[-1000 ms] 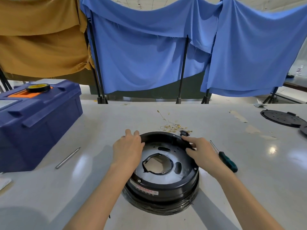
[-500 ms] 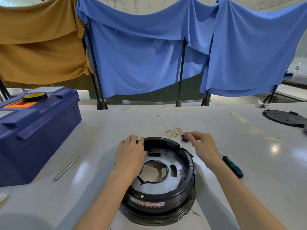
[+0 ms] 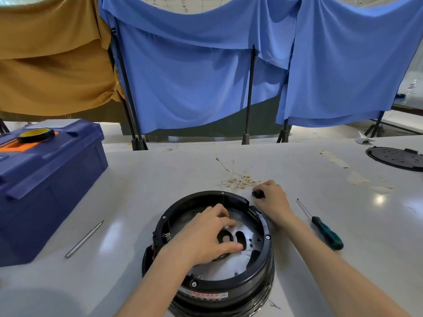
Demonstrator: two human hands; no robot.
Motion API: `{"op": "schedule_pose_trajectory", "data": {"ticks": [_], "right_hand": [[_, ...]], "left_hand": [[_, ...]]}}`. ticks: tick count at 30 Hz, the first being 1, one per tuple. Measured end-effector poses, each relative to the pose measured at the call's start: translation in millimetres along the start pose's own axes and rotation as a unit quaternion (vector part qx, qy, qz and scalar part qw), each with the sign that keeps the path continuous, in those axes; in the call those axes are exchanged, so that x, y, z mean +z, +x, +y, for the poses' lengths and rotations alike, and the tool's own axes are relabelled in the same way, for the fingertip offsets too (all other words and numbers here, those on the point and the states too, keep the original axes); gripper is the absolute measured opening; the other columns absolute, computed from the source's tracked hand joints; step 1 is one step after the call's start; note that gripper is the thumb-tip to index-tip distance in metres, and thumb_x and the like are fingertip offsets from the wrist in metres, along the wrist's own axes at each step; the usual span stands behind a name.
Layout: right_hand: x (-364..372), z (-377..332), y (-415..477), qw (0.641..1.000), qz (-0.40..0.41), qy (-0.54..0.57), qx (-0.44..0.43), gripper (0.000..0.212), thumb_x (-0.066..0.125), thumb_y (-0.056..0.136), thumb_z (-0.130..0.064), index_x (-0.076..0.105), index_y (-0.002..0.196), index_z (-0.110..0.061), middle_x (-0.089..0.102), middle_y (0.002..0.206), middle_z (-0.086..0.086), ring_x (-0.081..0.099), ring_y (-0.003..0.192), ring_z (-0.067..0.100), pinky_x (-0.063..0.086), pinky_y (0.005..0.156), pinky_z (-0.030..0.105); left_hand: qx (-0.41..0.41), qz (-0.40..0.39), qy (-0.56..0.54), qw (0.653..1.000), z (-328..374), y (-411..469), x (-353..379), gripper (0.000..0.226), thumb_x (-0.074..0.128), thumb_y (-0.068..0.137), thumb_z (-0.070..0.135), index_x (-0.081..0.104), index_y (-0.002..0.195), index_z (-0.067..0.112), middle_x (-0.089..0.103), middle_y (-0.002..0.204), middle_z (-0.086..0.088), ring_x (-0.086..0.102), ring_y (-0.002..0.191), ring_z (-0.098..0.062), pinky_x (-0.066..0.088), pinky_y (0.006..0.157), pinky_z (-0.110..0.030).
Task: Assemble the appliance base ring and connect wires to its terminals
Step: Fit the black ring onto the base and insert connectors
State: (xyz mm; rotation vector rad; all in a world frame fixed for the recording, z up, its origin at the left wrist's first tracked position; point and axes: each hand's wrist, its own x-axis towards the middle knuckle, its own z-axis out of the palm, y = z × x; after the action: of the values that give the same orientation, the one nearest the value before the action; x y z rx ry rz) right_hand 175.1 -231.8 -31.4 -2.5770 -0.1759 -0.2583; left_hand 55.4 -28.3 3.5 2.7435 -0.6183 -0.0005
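The base ring (image 3: 229,287) is steadied near the table's (image 3: 160,179) near edge by the left hand (image 3: 203,236), pressed inside and holding nothing; a small black part (image 3: 257,194) is pinched by the right hand (image 3: 274,202) just past its far rim. If that pinch slips, the wires (image 3: 240,180) beside it could be scattered; room is left toward the right edge

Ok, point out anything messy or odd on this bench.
Brass wire terminals lie scattered in a tangle on the table beyond the ring, beside the right hand pinching a small black part. Torn patches mark the surface farther right.
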Motion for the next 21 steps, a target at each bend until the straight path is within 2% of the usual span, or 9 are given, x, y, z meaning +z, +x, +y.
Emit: {"op": "schedule_pose_trajectory", "data": {"ticks": [2,5,8,11,15,18,21], "right_hand": [[-1.6,-0.8,-1.1,0.999,0.008,0.033,-0.004,0.025,0.062,0.085,-0.009,0.068,0.109,-0.012,0.053,0.11,0.009,0.055,0.094,0.026,0.042,0.085,0.031],[-7.8,-3.0,-4.5,0.998,-0.006,0.059,-0.009,0.017,0.068,0.082,-0.011,0.066,0.099,-0.014,0.049,0.101,0.004,0.05,0.075,0.014,0.042,0.077,0.027],[-13.4,-3.1,-8.4,0.998,-0.016,0.063,0.0,0.017,0.07,0.079,-0.012,0.062,0.092,-0.02,0.049,0.099,0.003,0.05,0.071,0.011,0.038,0.072,0.024],[-19.2,-1.7,-12.4,0.997,-0.023,0.07,0.013,0.018,0.069,0.077,-0.01,0.059,0.09,-0.018,0.057,0.101,0.006,0.053,0.074,0.017,0.039,0.069,0.026],[-28.6,2.1,-21.9,0.994,-0.041,0.1,0.029,0.034,0.068,0.079,-0.009,0.061,0.112,-0.014,0.065,0.091,0.009,0.053,0.074,0.018,0.039,0.068,0.026],[-43.5,-1.3,-34.6,0.974,-0.018,0.223,0.042,0.034,0.067,0.081,-0.003,0.069,0.114,-0.008,0.064,0.082,0.007,0.055,0.068,0.016,0.043,0.067,0.023],[-69.2,-13.2,-51.1,0.935,-0.023,0.354,0.012,0.026,0.07,0.081,0.0,0.075,0.101,-0.017,0.072,0.083,0.007,0.064,0.063,0.01,0.047,0.061,0.012]], "left_hand": [[-0.001,0.001,-0.001,1.0,-0.2,0.3,0.8,0.065,0.054,0.083,0.066,0.045,0.139,0.035,0.034,0.13,0.017,0.038,0.115,-0.008,0.038,0.099,-0.031],[-0.001,0.001,-0.007,1.0,-0.4,0.3,1.3,0.065,0.054,0.083,0.066,0.045,0.139,0.035,0.035,0.129,0.017,0.038,0.112,-0.007,0.038,0.097,-0.029],[-0.004,0.002,-0.008,1.0,-0.5,0.5,1.9,0.064,0.054,0.083,0.066,0.046,0.139,0.035,0.035,0.129,0.017,0.039,0.114,-0.008,0.038,0.099,-0.031],[-0.002,0.004,-0.006,1.0,-0.3,0.6,2.6,0.064,0.055,0.084,0.065,0.046,0.139,0.033,0.036,0.129,0.016,0.038,0.116,-0.007,0.036,0.1,-0.031],[0.002,0.009,-0.009,1.0,-0.9,0.2,3.3,0.063,0.054,0.084,0.064,0.047,0.138,0.033,0.036,0.128,0.016,0.037,0.114,-0.005,0.034,0.098,-0.028],[0.002,0.012,-0.013,1.0,-1.3,0.0,4.4,0.062,0.055,0.083,0.064,0.048,0.137,0.033,0.036,0.128,0.017,0.036,0.113,-0.005,0.033,0.095,-0.026],[0.001,0.012,-0.014,1.0,-1.3,0.3,4.4,0.062,0.055,0.083,0.064,0.049,0.137,0.033,0.037,0.127,0.017,0.037,0.112,-0.006,0.033,0.094,-0.026]]}}
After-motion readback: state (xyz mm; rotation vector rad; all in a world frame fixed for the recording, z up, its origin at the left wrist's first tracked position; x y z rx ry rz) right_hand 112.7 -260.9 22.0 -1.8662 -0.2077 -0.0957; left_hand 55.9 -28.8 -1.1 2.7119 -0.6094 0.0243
